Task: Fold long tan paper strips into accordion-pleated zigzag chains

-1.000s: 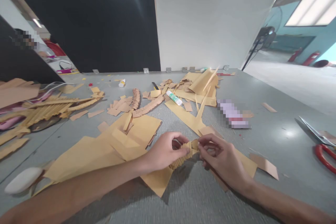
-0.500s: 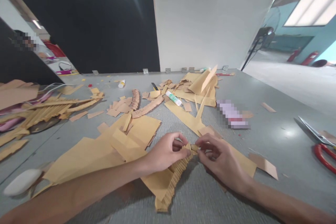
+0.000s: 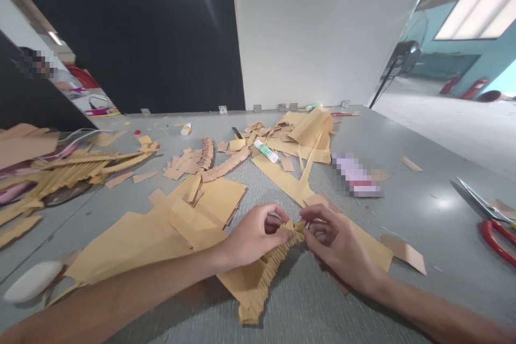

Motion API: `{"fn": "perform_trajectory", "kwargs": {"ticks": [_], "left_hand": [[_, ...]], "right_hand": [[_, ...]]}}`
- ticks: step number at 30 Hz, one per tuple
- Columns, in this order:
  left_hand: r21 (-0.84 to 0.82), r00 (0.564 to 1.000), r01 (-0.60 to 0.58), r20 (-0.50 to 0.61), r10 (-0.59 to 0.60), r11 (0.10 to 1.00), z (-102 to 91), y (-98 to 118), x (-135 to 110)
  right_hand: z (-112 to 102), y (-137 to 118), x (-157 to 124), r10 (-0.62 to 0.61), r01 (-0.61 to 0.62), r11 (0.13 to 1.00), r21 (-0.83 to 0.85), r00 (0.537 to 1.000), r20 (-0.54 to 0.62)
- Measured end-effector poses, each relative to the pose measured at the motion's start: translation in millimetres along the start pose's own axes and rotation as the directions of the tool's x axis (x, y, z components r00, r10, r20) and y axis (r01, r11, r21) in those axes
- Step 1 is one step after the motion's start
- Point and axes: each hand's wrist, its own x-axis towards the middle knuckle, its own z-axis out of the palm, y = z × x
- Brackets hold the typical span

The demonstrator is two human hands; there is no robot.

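Note:
A pleated strip of tan kraft paper [image 3: 271, 270] runs from near the table's front edge up to my hands. My left hand [image 3: 258, 234] pinches its upper end between thumb and fingers. At the very tip of the strip, my right hand [image 3: 336, 242] has thumb and index finger closed on a small folded end of the same paper. Under my left wrist and beside the strip lie flat sheets of kraft paper [image 3: 137, 242]. Another long paper piece [image 3: 371, 242] passes beneath my right hand.
Beyond my hands lie a glue stick [image 3: 266, 151], a utility knife [image 3: 237, 133] and paper scraps [image 3: 185, 163]. Red-handled scissors [image 3: 497, 236] rest at the right, a white computer mouse [image 3: 33, 281] at the left. A blurred lilac object [image 3: 355, 174] sits right of centre. Upright panels [image 3: 314, 32] border the back.
My right fingers have shifted slightly at the strip's tip, and the folded end shows a little differently. My left hand keeps its pinch in nearly the same place.

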Motion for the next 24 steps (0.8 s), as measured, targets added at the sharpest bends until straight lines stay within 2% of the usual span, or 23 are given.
{"fn": "perform_trajectory", "kwargs": {"ticks": [7, 13, 18, 24], "left_hand": [[0.032, 1.000, -0.007, 0.003, 0.007, 0.999, -1.6, -2.1, -0.2], [0.028, 1.000, -0.017, 0.024, 0.016, 0.999, -2.9, -2.5, 1.2], [-0.011, 0.998, -0.027, 0.050, 0.028, 1.000, -3.7, -4.5, 2.2], [0.004, 0.996, -0.011, 0.088, 0.011, 1.000, -1.9, -3.3, -0.3]], "right_hand": [[0.8, 2.7, 0.5, 0.102, -0.104, 0.991, 0.087, 0.994, 0.027], [0.0, 0.6, 0.3, 0.093, -0.098, 0.989, 0.110, 0.995, 0.048], [-1.0, -1.7, 0.8, 0.129, -0.137, 0.987, 0.088, 0.987, 0.095], [-1.3, -1.6, -0.5, 0.131, -0.142, 0.980, 0.142, 0.988, 0.084]]}}
